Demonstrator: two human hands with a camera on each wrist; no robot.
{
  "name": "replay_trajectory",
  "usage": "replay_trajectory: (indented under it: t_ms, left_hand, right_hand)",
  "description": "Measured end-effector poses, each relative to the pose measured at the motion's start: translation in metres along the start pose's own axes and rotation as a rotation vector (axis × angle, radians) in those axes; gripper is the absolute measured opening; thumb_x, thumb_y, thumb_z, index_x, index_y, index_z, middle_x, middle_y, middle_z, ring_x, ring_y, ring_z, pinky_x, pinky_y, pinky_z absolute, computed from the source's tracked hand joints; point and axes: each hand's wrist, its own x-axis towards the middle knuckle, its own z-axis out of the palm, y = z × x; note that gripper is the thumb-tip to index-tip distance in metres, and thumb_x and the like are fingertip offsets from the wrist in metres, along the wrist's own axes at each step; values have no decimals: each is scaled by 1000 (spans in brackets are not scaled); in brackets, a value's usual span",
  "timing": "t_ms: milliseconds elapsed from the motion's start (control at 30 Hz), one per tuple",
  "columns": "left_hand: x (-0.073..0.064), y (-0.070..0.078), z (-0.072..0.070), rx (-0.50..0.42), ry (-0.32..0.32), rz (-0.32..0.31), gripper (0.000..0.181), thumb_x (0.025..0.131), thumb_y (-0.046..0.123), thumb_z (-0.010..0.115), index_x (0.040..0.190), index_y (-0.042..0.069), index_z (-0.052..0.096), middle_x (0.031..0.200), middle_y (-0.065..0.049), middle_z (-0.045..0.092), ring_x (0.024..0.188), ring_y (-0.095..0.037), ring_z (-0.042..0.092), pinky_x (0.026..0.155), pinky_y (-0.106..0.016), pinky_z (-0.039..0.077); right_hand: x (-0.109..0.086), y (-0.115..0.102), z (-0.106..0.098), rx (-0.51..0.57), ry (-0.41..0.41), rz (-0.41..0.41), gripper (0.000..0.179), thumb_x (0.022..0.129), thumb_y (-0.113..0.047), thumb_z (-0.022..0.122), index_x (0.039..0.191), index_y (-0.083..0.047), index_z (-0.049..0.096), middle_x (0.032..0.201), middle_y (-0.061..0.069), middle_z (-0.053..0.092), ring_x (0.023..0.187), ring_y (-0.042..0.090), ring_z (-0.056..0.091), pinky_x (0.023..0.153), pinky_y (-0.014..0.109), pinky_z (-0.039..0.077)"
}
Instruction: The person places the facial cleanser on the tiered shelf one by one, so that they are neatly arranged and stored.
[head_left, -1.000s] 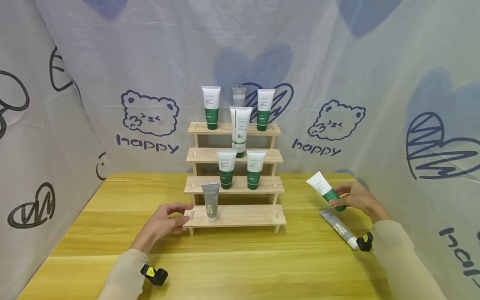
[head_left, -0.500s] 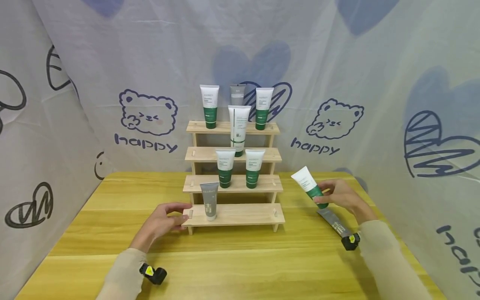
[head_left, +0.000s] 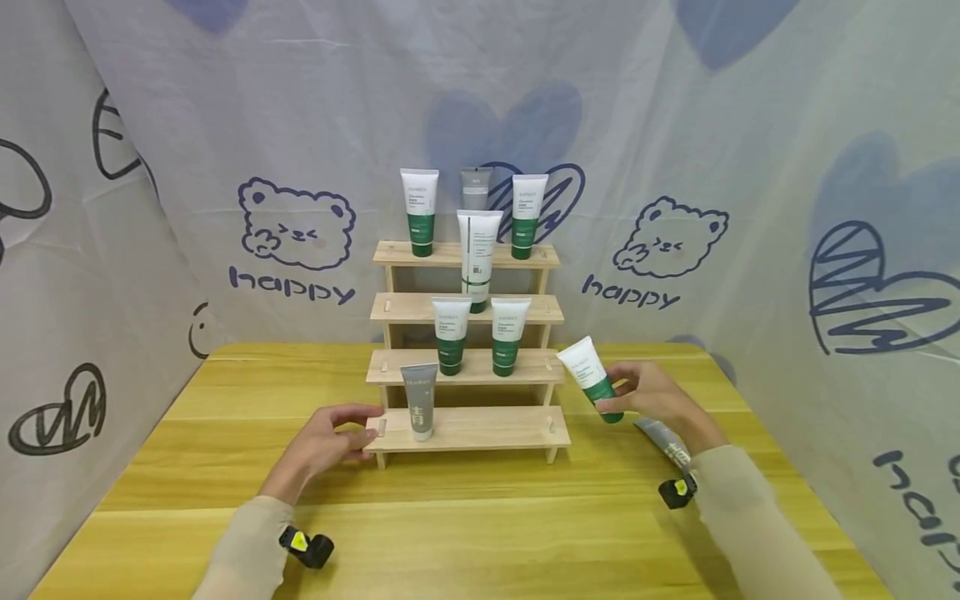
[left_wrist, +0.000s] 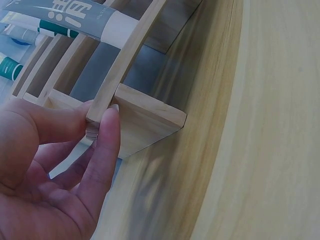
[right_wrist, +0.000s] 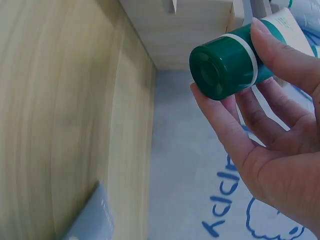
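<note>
My right hand (head_left: 643, 395) holds a white and green squeeze tube (head_left: 590, 379) by its green lower part, tilted, just right of the stepped wooden rack (head_left: 480, 429). In the right wrist view the tube's green cap (right_wrist: 215, 70) faces the camera, thumb on one side and fingers on the other. At the rack's lowest step, my left hand (head_left: 330, 442) pinches the left end of the board (left_wrist: 112, 92) between thumb and finger. A grey tube (head_left: 421, 402) stands on that step, near its left end.
Two white and green tubes (head_left: 509, 337) stand on the second step, a taller white tube (head_left: 477, 258) on the third. The top step bears two white and green tubes (head_left: 420, 212) and a grey one (head_left: 476, 188). Another grey tube (head_left: 660, 440) lies on the table, partly behind the right arm.
My right hand has carried the white and green tube leftward, closer to the rack. The left hand stays at the lowest step.
</note>
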Motion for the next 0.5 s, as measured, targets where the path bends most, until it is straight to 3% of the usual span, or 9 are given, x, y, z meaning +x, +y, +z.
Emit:
replay_trajectory:
  t_ms: [200,500]
  left_hand:
    - [-1,-1,-1,1,-12,27,44,100,8,66,142,1,60,149,-26,52,93,-17,68,80,-32,66]
    - [-1,0,0,6,8,7,42,99,8,68,140,3,62,132,-22,57,87,-16,68,79,-31,65]
  right_hand:
    - [0,-12,10,14,-4,-32,50,82,-16,87,124,1,67,113,17,71,95,24,66,82,31,53]
    - [1,-27,32,2,8,-63,49,76,-14,91,119,-2,70,112,15,72,96,24,66,83,32,56]
